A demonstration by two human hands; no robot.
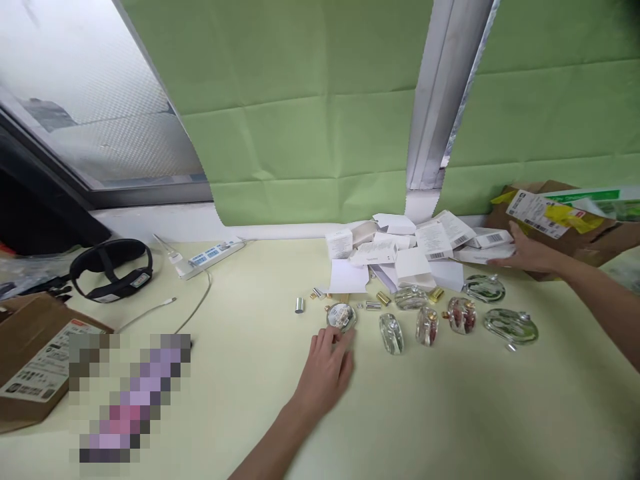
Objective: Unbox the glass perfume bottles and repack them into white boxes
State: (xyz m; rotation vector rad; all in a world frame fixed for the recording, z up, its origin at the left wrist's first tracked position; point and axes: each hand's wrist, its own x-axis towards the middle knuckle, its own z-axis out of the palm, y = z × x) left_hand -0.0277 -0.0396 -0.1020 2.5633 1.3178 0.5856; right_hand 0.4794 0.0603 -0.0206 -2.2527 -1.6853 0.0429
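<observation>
The left hand [326,363] was curled at the round glass bottle [341,316] on the table [230,373], the right hand [534,253] sat against the white cartons [440,235], both grips unreadable, and that glass looked slippery, breakable, best held by its sides!

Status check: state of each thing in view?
Left hand: fingertips at the round bottle
Round bottle: unboxed, on table
Right hand: at white boxes, grip unclear
White boxes: piled, some flaps open
Other glass bottles: unboxed, spread out
Leftmost silver cap: loose on table
White cable connector: unplugged
Green blinds: lowered
Purple item: pixelated, unclear
</observation>
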